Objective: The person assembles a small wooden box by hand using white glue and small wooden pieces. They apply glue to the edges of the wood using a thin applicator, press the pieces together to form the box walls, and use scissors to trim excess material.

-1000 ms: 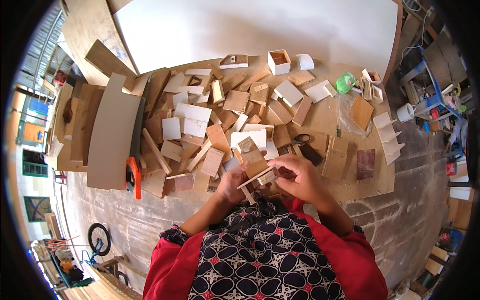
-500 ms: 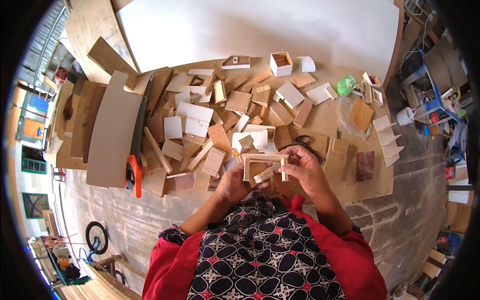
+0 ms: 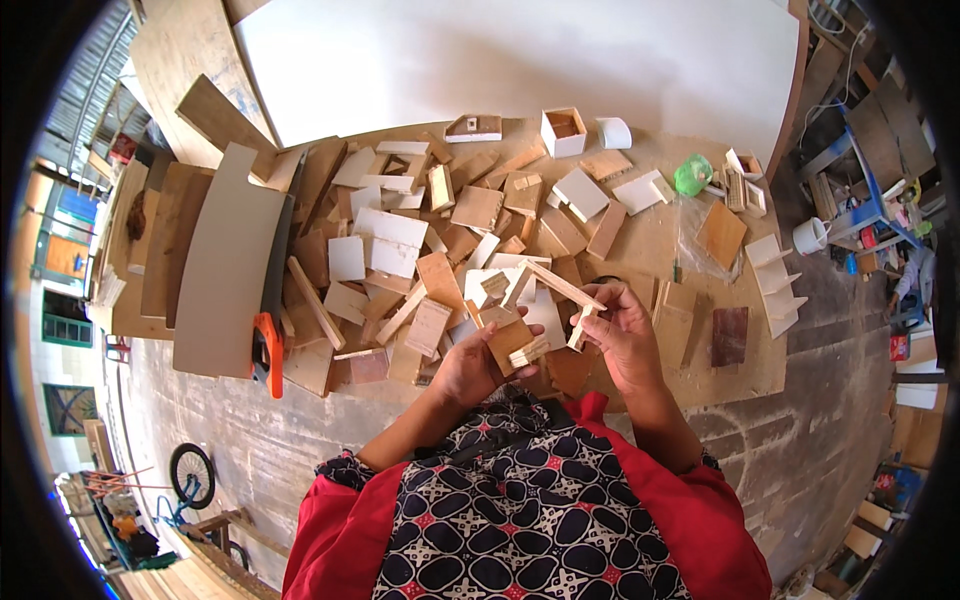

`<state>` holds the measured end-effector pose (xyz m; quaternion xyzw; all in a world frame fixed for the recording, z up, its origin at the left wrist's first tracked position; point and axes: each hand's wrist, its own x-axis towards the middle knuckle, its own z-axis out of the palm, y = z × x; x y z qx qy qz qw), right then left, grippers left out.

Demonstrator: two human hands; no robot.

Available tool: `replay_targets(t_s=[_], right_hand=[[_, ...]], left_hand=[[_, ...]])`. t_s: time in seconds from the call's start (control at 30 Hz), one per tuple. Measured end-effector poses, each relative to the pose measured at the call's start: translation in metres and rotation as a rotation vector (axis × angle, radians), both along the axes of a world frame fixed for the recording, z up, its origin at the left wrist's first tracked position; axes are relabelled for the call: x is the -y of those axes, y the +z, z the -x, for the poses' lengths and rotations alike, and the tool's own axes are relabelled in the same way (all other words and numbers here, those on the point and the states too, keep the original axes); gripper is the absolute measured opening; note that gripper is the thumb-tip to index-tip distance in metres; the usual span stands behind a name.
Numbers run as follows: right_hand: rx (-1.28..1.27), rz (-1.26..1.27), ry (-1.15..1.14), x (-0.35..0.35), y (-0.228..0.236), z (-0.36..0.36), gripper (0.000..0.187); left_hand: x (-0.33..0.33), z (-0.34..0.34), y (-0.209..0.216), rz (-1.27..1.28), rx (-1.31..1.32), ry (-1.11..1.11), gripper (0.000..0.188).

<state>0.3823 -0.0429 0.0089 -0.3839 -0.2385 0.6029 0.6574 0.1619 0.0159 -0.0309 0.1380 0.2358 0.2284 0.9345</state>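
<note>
Frame point(image 3: 562, 284) pinched in your right hand point(image 3: 625, 338), above the pile's point(image 3: 388, 238) near right edge. Your left hand point(image 3: 465, 368) grips a block point(image 3: 508, 345) there too. Orange handle point(image 3: 267, 355) left of pile, box point(image 3: 571, 146) beyond.

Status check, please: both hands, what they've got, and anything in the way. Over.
Left hand holding brown wooden piece. Right hand gripping three-sided wooden frame. Loose wood offcuts crowding table beyond. Over.
</note>
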Motion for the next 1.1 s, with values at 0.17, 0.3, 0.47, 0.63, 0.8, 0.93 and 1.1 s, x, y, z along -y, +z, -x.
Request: replay_targets(t_s=[0.17, 0.3, 0.47, 0.63, 0.8, 0.93, 1.1], right_hand=[[0.065, 0.010, -0.055, -0.004, -0.007, -0.006, 0.022], [0.069, 0.011, -0.111, -0.007, -0.012, -0.015, 0.022], [0.256, 0.042, -0.275, -0.013, -0.038, -0.036, 0.021], [0.247, 0.188, -0.227, -0.008, -0.054, -0.055, 0.017], [0.755, 0.134, -0.223, -0.004, -0.070, -0.066, 0.013], [0.763, 0.138, -0.219, -0.005, -0.063, -0.067, 0.011], [0.576, 0.210, -0.196, -0.008, -0.061, -0.068, 0.007]], left_hand=[[-0.001, 0.002, -0.002, -0.050, -0.006, 0.016, 0.058], [-0.002, 0.005, -0.005, -0.036, 0.050, 0.026, 0.056], [0.000, 0.001, 0.013, -0.086, -0.134, 0.000, 0.056], [-0.002, 0.004, 0.008, -0.057, 0.013, -0.022, 0.058], [-0.002, -0.001, 0.006, -0.022, 0.127, -0.048, 0.065], [-0.001, -0.001, 0.003, 0.061, 0.135, -0.029, 0.075], [-0.001, -0.004, 0.005, 0.083, 0.147, -0.027, 0.077]])
